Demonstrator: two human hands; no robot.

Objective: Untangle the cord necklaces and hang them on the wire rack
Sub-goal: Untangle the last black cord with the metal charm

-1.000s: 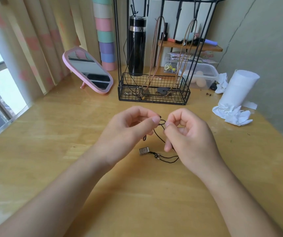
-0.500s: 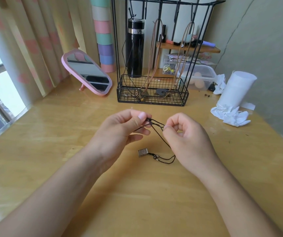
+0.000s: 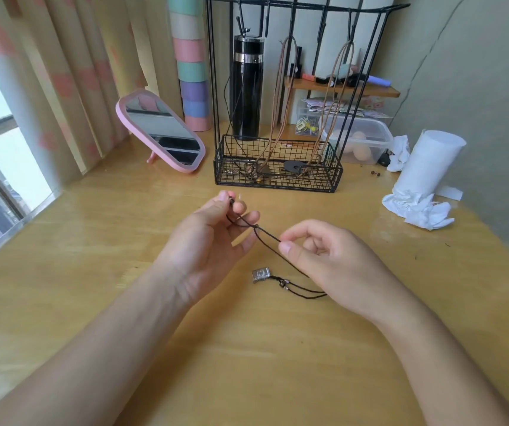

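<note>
While I hold the black cord necklace (image 3: pixel 267 238) between both hands, nothing sits between me and the wire rack (image 3: pixel 277 161), which stands upright further back on the wooden table (image 3: pixel 93 256). Left hand (image 3: pixel 207 250): thumb and forefinger pinch one end of the cord at the fingertips, other fingers loosely curled. Right hand (image 3: pixel 336 262): thumb and forefinger pinched on the cord further along, the stretch between the hands runs taut and off the table. Rest of the cord passes under the right hand and loops back on the tabletop to a small silver rectangular pendant (image 3: pixel 260 275), lying flat between my wrists; small beads sit on the cord just beside it.

Rack: two tan cord necklaces (image 3: pixel 284 103) hang from its top hooks, their pendants down in the basket base. A thin dark cord also hangs at its left side. Black flask (image 3: pixel 247 90) stands behind the rack's left half. Pink-framed mirror (image 3: pixel 160 132) tilted on its stand to the rack's left, stack of pastel rings (image 3: pixel 191 63) behind that, curtain (image 3: pixel 47 72) along the window. Right of the rack: clear plastic tub (image 3: pixel 367 139), white paper roll (image 3: pixel 428 164) with crumpled tissue (image 3: pixel 416 210) at its foot. Small wooden shelf (image 3: pixel 342 90) with clutter at the back.

No legible writing or brand marks; pendant face too small to read
</note>
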